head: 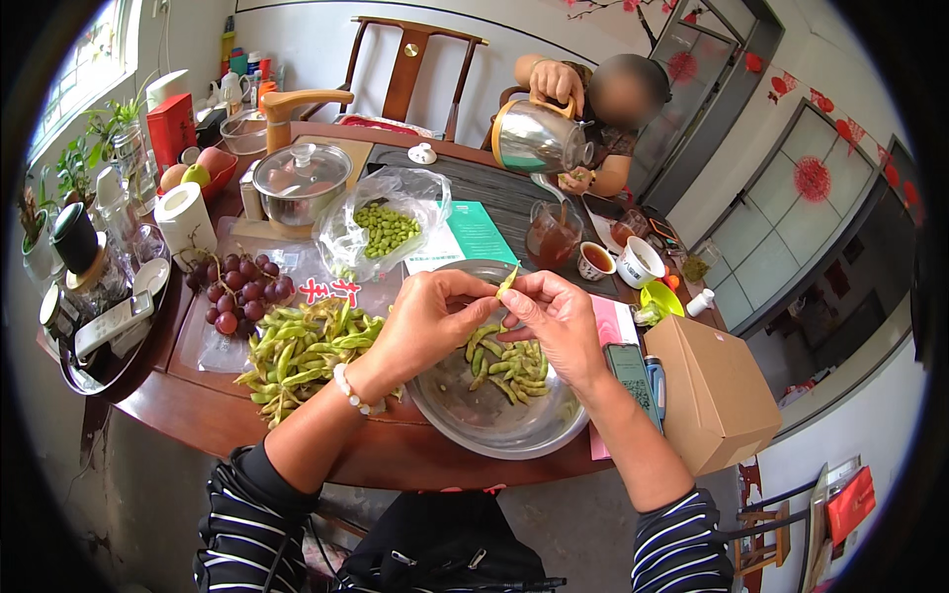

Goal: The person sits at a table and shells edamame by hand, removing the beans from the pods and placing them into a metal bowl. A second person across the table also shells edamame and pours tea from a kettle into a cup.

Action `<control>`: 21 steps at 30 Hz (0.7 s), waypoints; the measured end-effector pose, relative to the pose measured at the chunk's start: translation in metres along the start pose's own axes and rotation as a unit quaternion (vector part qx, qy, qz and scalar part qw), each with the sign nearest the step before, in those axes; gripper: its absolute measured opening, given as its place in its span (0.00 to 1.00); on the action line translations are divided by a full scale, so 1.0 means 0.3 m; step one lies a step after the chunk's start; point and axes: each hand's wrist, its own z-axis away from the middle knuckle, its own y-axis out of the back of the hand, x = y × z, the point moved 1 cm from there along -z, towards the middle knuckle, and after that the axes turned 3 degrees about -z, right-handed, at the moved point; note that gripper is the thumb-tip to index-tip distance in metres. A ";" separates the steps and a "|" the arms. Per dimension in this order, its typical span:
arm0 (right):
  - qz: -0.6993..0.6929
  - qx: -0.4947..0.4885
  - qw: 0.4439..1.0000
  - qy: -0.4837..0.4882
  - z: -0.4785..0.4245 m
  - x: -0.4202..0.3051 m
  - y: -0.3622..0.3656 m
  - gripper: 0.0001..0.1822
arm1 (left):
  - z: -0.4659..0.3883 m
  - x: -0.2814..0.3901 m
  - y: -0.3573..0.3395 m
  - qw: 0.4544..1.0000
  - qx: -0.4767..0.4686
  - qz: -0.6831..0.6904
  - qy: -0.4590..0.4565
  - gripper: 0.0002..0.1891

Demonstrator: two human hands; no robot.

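Observation:
Above a metal basin (474,437), my left hand (437,307) and my right hand (552,315) pinch one green soybean pod (508,280) between thumbs and fingers. Several pods (519,367) lie in the bottom of the basin, partly hidden by my hands. To the left of the basin is a large heap of soybean pods (304,352), by my left forearm. Shelled green beans (385,228) fill part of a clear plastic bag (341,215) beyond the heap.
Red grapes (245,289) lie left of the heap, near a round tray (96,378) of jars and remotes. A lidded pot (300,181) stands behind. To the right are a phone (630,374), a cardboard box (704,393) and tea cups (596,259). Across the table a person tilts a metal kettle (534,137).

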 end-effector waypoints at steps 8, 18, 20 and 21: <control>0.022 -0.004 1.000 0.002 0.005 0.015 -0.004 0.12 | 0.013 0.033 0.009 0.995 0.017 -0.075 -0.058 0.08; 0.017 0.010 1.000 -0.017 0.024 0.016 -0.013 0.08 | 0.013 0.057 0.010 0.990 -0.003 -0.125 -0.068 0.07; 0.023 0.014 1.000 -0.011 0.028 0.027 -0.021 0.08 | 0.016 0.051 0.010 0.986 0.002 -0.145 -0.077 0.06; 0.026 0.017 0.999 -0.008 0.030 0.032 -0.025 0.08 | 0.015 0.050 0.010 0.985 0.002 -0.154 -0.075 0.06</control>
